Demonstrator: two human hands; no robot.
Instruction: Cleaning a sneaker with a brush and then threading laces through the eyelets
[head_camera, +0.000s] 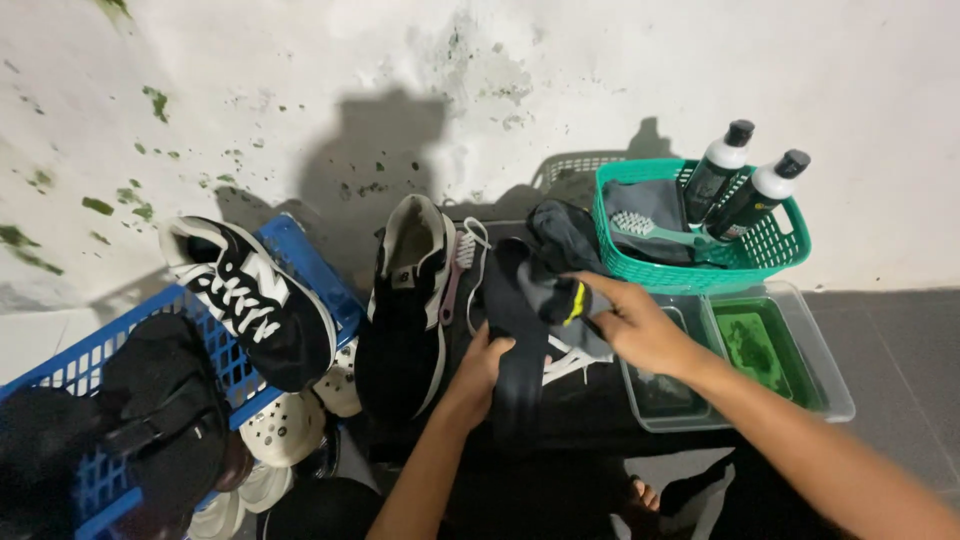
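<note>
Black cloth bunched in both my hands: left hand grips its lower fold, right hand pinches the top, above the shoe. Brush and bottles sit untouched in the basket.

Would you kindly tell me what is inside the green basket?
The green basket holds a green brush lying on grey cloth and two dark bottles. The cloth hides whatever lies under it.

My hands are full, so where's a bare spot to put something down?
Bare floor lies right of the clear trays, below the green basket. Crowded: the blue crate and the black sneaker beside both hands, left hand and right hand.
</note>
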